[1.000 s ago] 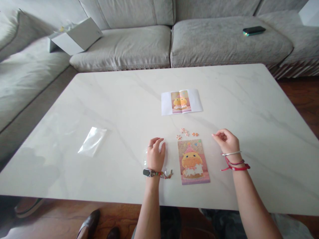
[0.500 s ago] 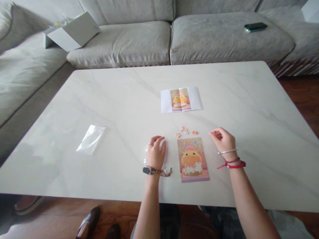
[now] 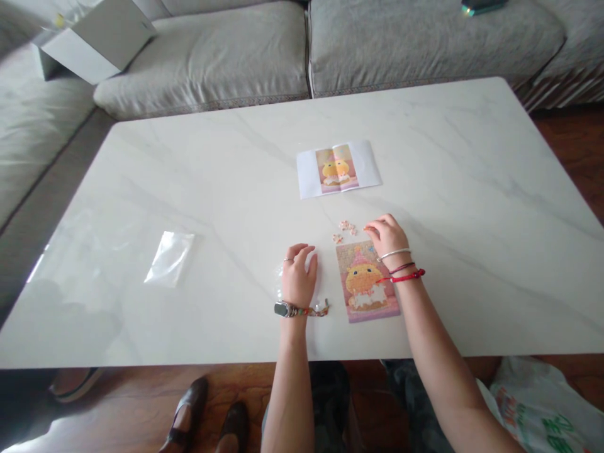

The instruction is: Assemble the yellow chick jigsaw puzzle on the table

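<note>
A small jigsaw puzzle (image 3: pixel 365 283) with a yellow chick picture lies on the white marble table (image 3: pixel 236 189) near its front edge. My right hand (image 3: pixel 387 236) rests over the puzzle's top right corner, fingers curled down at the loose pieces (image 3: pixel 346 228) just above it; what the fingertips pinch is hidden. My left hand (image 3: pixel 298 277) lies left of the puzzle, fingers loosely bent, on a clear plastic bag (image 3: pixel 278 290). A folded reference sheet (image 3: pixel 338 168) showing the same chick lies further back.
Another clear plastic bag (image 3: pixel 168 258) lies at the table's left. A grey sofa (image 3: pixel 245 56) wraps round the far side, with a white box (image 3: pixel 89 38) and a phone (image 3: pixel 481 6) on it. Shoes (image 3: pixel 189 409) show under the table, and a printed bag (image 3: pixel 538 409) lies at lower right.
My right hand has moved left from the bare table onto the puzzle's top right corner by the loose pieces. The view has tilted downward. My left hand stays put.
</note>
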Action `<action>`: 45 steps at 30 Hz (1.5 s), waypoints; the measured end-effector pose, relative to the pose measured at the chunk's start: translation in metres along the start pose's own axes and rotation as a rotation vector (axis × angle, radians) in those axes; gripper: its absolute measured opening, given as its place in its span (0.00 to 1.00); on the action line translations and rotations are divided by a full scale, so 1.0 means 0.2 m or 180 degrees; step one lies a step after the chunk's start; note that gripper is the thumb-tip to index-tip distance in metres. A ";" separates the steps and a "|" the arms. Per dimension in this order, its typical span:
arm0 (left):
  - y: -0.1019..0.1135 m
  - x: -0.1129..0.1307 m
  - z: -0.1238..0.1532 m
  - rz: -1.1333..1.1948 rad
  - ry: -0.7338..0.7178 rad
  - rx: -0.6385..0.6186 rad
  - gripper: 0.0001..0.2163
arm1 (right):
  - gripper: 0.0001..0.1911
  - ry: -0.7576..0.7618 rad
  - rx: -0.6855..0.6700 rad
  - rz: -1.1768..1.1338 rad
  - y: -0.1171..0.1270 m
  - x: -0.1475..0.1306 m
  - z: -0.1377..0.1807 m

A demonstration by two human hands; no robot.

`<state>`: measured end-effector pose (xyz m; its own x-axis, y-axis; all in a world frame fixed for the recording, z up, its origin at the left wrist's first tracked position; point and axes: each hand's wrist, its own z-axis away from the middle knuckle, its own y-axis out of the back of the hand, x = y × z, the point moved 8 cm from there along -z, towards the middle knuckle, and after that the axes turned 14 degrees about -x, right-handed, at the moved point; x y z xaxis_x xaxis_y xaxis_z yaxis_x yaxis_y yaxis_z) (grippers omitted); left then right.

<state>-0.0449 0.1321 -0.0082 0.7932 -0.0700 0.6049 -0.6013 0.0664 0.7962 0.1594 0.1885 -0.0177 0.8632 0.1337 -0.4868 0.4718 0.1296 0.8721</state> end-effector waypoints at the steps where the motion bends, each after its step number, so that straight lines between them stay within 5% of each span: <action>1: 0.01 0.00 0.00 0.0000 -0.0003 0.0012 0.09 | 0.06 0.0054 0.0018 -0.0020 0.00 0.00 0.00; 7: 0.03 -0.02 0.01 0.0020 -0.0030 -0.0017 0.09 | 0.05 0.0385 0.0103 0.0049 0.08 -0.04 0.05; 14: -0.02 0.08 0.04 -0.0026 -0.0159 -0.0127 0.09 | 0.05 0.1256 -0.0929 -0.0129 0.11 -0.18 0.25; 18: -0.10 0.18 0.06 -0.0121 -0.0342 -0.0374 0.09 | 0.06 0.1576 -0.1144 -0.0039 0.03 -0.19 0.36; 34: -0.21 0.29 0.02 -0.0228 -0.0586 -0.0644 0.10 | 0.07 0.1807 -0.1040 -0.0287 0.03 -0.12 0.50; 45: -0.32 0.34 0.04 -0.0301 -0.0765 -0.1561 0.12 | 0.08 0.1733 -0.0759 -0.0102 0.04 -0.16 0.51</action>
<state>0.0468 0.1146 -0.0168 0.7629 -0.3195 0.5621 -0.3679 0.5004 0.7838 0.1537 0.0848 0.0100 0.6031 0.6024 -0.5228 0.3883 0.3508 0.8521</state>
